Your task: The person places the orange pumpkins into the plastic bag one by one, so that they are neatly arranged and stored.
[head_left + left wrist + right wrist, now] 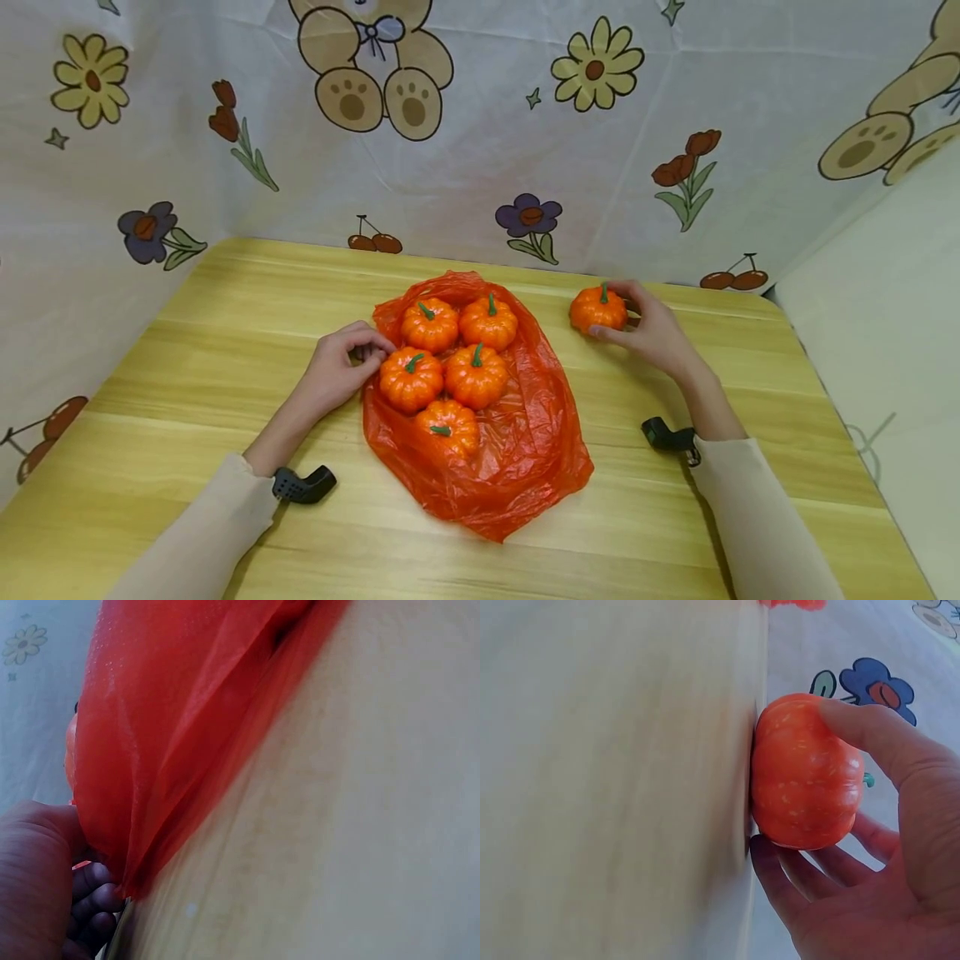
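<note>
Several small orange pumpkins with green stems, one of them a front pumpkin [450, 427], sit on a spread red plastic bag [536, 433] in the head view. My left hand [348, 362] pinches the bag's left edge; in the left wrist view the thumb and curled fingers meet at the gathered red film [150, 787]. To the right of the bag, my right hand [651, 329] grips a separate pumpkin [596, 310] between thumb and fingers. The right wrist view shows this pumpkin [806, 772] upright at the table surface, its stem mostly hidden.
The light wooden table [300, 533] ends at a patterned cloth [465, 175] behind and at the left. A pale panel [877, 333] stands along the right edge. Each wrist wears a black camera, the left camera [303, 485] lying beside the bag.
</note>
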Demonstrator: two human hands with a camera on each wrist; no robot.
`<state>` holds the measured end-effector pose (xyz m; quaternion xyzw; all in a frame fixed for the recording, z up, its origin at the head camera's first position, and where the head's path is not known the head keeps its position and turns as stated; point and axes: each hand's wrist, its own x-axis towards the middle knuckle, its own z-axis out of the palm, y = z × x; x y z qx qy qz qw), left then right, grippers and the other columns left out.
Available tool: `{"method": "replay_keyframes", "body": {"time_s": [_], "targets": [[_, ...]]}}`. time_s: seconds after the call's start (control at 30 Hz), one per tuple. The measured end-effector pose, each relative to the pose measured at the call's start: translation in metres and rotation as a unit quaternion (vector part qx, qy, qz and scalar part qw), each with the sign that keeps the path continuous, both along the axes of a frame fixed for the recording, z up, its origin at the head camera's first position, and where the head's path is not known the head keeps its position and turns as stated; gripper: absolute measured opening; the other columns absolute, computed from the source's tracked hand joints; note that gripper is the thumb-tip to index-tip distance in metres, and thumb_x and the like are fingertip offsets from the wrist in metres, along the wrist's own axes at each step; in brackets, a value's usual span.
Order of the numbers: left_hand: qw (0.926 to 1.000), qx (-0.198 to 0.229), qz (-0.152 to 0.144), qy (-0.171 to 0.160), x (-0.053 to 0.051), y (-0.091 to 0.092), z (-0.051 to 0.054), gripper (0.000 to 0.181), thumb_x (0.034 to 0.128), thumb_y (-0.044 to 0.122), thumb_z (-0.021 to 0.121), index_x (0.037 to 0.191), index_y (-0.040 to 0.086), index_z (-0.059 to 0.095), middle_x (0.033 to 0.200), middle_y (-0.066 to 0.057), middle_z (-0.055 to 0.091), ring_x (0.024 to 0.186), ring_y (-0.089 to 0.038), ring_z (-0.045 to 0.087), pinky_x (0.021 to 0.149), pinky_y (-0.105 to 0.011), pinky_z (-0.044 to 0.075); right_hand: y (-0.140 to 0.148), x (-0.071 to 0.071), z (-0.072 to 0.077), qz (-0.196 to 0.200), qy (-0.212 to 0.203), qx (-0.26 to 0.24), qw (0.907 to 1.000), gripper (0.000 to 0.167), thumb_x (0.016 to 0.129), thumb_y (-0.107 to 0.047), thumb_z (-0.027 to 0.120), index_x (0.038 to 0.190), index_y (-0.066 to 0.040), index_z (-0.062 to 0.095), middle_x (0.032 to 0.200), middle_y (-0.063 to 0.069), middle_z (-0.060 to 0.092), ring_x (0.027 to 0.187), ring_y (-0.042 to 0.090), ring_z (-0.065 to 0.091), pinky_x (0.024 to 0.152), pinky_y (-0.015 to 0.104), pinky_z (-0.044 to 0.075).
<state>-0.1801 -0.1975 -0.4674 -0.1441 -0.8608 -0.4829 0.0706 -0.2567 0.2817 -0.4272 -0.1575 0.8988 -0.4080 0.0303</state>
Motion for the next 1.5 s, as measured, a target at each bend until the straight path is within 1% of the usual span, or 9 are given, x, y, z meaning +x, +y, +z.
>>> {"method": "replay_keyframes", "body": {"time_s": [0.13, 0.3, 0.47, 0.73, 0.87, 1.13, 1.3, 1.4, 1.5], "targets": [[1.0000, -0.001, -0.001, -0.001, 0.000, 0.000, 0.001, 0.024, 0.0941, -0.004, 0.068, 0.094, 0.017, 0.080, 0.091, -0.001, 0.067, 0.077, -0.017, 0.055, 0.067, -0.022, 0.044, -0.003, 0.007, 0.000, 0.009, -0.001, 0.011, 0.9999, 0.076, 0.091, -0.024, 0.085, 0.153, -0.005, 0.046, 0.154, 0.020, 0.050, 0.137, 0.046, 0.055, 0.111, 0.061, 0.045], [1.0000, -0.002, 0.001, -0.002, 0.001, 0.000, 0.002, 0.024, 0.0941, -0.004, 0.068, 0.094, 0.017, 0.079, 0.091, 0.000, 0.067, 0.078, -0.017, 0.055, 0.067, -0.022, 0.045, -0.005, 0.016, 0.001, 0.033, 0.010, 0.028, 0.9990, 0.076, 0.090, -0.027, 0.086, 0.152, -0.007, 0.047, 0.153, 0.019, 0.052, 0.137, 0.045, 0.055, 0.113, 0.062, 0.044], [1.0000, -0.003, 0.001, -0.003, 0.001, 0.001, 0.002, 0.024, 0.0941, -0.004, 0.068, 0.094, 0.017, 0.079, 0.091, 0.000, 0.068, 0.078, -0.018, 0.055, 0.067, -0.022, 0.045, -0.005, 0.024, 0.002, 0.046, 0.009, 0.036, 0.9982, 0.074, 0.090, -0.029, 0.086, 0.151, -0.008, 0.050, 0.150, 0.017, 0.055, 0.136, 0.044, 0.056, 0.113, 0.062, 0.043], [1.0000, -0.005, 0.001, -0.001, 0.001, 0.001, 0.000, 0.024, 0.0944, -0.004, 0.068, 0.094, 0.017, 0.080, 0.091, 0.000, 0.068, 0.078, -0.017, 0.055, 0.067, -0.023, 0.045, -0.006, 0.038, 0.004, 0.071, 0.009, 0.029, 0.9970, 0.073, 0.088, -0.025, 0.087, 0.150, -0.010, 0.051, 0.148, 0.014, 0.058, 0.135, 0.038, 0.058, 0.114, 0.060, 0.044], [1.0000, -0.004, -0.001, -0.001, 0.000, 0.000, 0.000, 0.024, 0.0948, -0.004, 0.067, 0.094, 0.017, 0.080, 0.092, -0.001, 0.068, 0.077, -0.018, 0.055, 0.067, -0.023, 0.045, -0.007, 0.042, 0.005, 0.079, 0.012, 0.029, 0.9964, 0.073, 0.088, -0.024, 0.087, 0.150, -0.010, 0.051, 0.147, 0.013, 0.059, 0.134, 0.036, 0.058, 0.113, 0.060, 0.044], [1.0000, -0.002, 0.000, -0.005, 0.001, 0.000, 0.001, 0.023, 0.0948, -0.003, 0.067, 0.095, 0.017, 0.079, 0.092, -0.001, 0.067, 0.077, -0.018, 0.055, 0.067, -0.023, 0.045, -0.010, 0.043, 0.006, 0.067, 0.025, 0.045, 0.9964, 0.074, 0.087, -0.028, 0.088, 0.150, -0.012, 0.052, 0.147, 0.013, 0.060, 0.131, 0.037, 0.060, 0.110, 0.060, 0.048], [1.0000, -0.001, -0.002, -0.005, 0.001, 0.001, 0.000, 0.023, 0.0949, -0.003, 0.067, 0.094, 0.017, 0.079, 0.092, -0.001, 0.068, 0.077, -0.018, 0.055, 0.066, -0.023, 0.045, -0.014, 0.047, 0.008, 0.051, 0.037, 0.038, 0.9973, 0.073, 0.087, -0.028, 0.088, 0.149, -0.013, 0.054, 0.147, 0.011, 0.060, 0.132, 0.033, 0.060, 0.108, 0.057, 0.050], [1.0000, -0.001, -0.002, -0.006, 0.000, 0.001, 0.000, 0.023, 0.0949, -0.003, 0.067, 0.094, 0.017, 0.080, 0.091, -0.001, 0.067, 0.077, -0.018, 0.055, 0.066, -0.023, 0.045, -0.018, 0.052, 0.013, 0.048, 0.043, 0.031, 0.9974, 0.072, 0.086, -0.028, 0.089, 0.149, -0.014, 0.055, 0.146, 0.008, 0.061, 0.132, 0.029, 0.060, 0.107, 0.054, 0.052], [1.0000, -0.003, 0.000, -0.005, 0.000, 0.000, 0.000, 0.024, 0.0948, -0.003, 0.068, 0.094, 0.017, 0.080, 0.091, -0.001, 0.067, 0.077, -0.018, 0.054, 0.066, -0.023, 0.044, -0.023, 0.057, 0.021, 0.042, 0.055, 0.032, 0.9971, 0.073, 0.086, -0.030, 0.089, 0.149, -0.016, 0.054, 0.146, 0.007, 0.061, 0.132, 0.028, 0.060, 0.107, 0.054, 0.052]]}}
